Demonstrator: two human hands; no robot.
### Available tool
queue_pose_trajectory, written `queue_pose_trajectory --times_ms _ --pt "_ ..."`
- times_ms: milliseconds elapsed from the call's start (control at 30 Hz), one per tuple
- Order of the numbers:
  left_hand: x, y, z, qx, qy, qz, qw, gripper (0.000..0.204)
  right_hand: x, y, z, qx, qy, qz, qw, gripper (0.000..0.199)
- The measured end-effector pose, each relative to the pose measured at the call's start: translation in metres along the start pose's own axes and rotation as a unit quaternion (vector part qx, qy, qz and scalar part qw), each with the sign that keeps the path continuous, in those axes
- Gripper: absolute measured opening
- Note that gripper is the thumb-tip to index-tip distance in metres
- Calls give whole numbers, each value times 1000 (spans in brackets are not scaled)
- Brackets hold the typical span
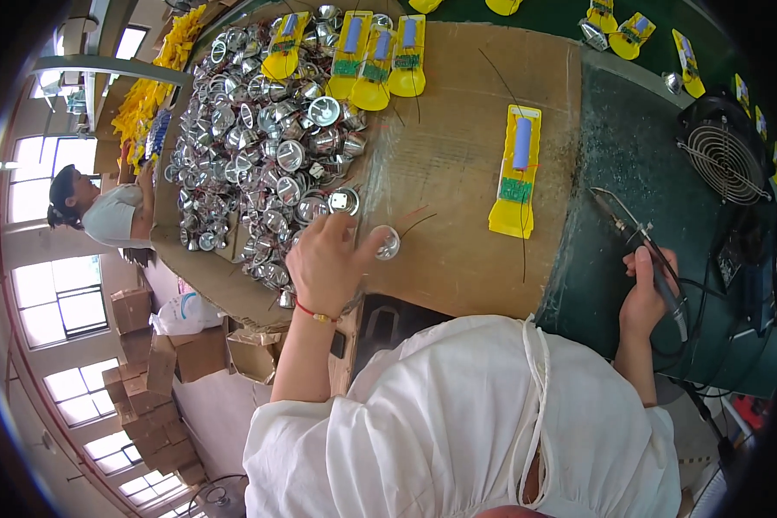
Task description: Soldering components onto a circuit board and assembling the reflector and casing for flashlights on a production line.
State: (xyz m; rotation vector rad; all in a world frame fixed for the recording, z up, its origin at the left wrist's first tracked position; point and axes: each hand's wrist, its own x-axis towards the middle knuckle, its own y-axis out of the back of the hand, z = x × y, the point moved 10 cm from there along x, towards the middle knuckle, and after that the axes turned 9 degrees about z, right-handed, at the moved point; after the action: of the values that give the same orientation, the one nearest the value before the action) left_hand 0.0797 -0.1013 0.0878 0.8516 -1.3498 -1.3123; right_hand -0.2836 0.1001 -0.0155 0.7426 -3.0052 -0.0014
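My left hand [326, 263] hovers at the right edge of a pile of silver reflector cups [272, 142], its thumb and fingers apart. Its thumb meets a small round reflector cup [388, 244] with a red and a black wire; whether it presses on it is unclear. Just beyond the fingertips lies another cup with a white square centre [344, 201]. Over the dark green bench, my right hand [646, 298] is closed around a soldering iron [672, 302], its thin tip pointing up and left. Between my hands, a yellow casing [514, 177] with a blue cylindrical cell, green board and wires lies on cardboard.
Several similar yellow casings [371, 60] sit at the far edge of the cardboard sheet [457, 104]. A round fan with a wire guard [725, 160] stands at right, with cables near it. More casings lie beyond. Another person [112, 211] works at far left, near stacked cartons [151, 423].
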Motion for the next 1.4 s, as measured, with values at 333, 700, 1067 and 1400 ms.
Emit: queue_pose_trajectory --times_ms 333,700,1067,1400 --pt "1 -57 35 -294 -23 -83 952 16 -18 -9 -23 18 -1 -17 1000 12" --pt "-2 -89 93 -494 -3 -63 867 13 -43 -71 -55 -26 116 -137 983 18" --pt "1 -91 107 -469 -16 -51 882 13 -40 -84 -46 -30 90 -142 985 17" --pt "4 -91 109 -476 -23 -42 878 12 -41 -74 -25 18 -26 -132 991 14"
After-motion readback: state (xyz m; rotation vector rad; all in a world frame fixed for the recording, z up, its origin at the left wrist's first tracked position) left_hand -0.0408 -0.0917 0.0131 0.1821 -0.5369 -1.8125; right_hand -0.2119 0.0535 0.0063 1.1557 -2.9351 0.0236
